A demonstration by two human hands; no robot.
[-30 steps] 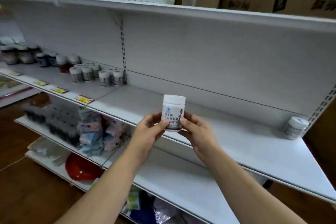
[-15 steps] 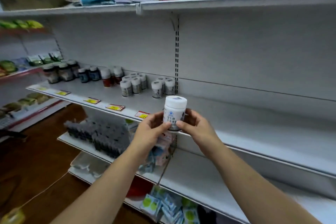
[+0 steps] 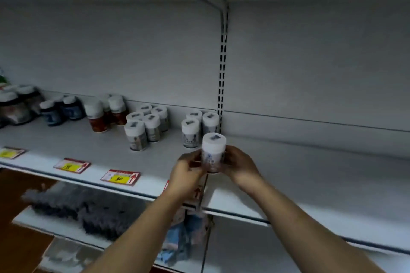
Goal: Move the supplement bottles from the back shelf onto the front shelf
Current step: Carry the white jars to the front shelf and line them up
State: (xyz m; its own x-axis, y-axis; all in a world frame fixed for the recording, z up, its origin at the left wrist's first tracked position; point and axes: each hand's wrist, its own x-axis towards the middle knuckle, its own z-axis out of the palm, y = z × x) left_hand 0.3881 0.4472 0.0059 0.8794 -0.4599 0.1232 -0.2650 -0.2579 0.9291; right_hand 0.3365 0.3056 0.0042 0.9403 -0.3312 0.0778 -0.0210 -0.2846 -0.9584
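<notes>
A white supplement bottle (image 3: 213,153) with a white cap is upright between both hands, over the seam where two white shelf boards meet. My left hand (image 3: 188,169) pinches its left side and my right hand (image 3: 238,165) pinches its right side. Whether its base touches the shelf (image 3: 93,150) is hidden by the fingers. Just behind it stand three matching white bottles (image 3: 190,133). A cluster of several more white bottles (image 3: 145,127) stands further left on the same shelf.
Red-labelled bottles (image 3: 104,114), dark blue bottles (image 3: 60,111) and brown jars (image 3: 15,106) line the shelf's left part. Yellow price tags (image 3: 121,177) sit on the front edge. The right shelf board (image 3: 321,175) is bare. Lower shelves hold grey and blue packets (image 3: 88,215).
The view has swung left and come closer to the shelf. Both hands carried the bottle forward and down, from in front of the shelf edge to just in front of the white bottles.
</notes>
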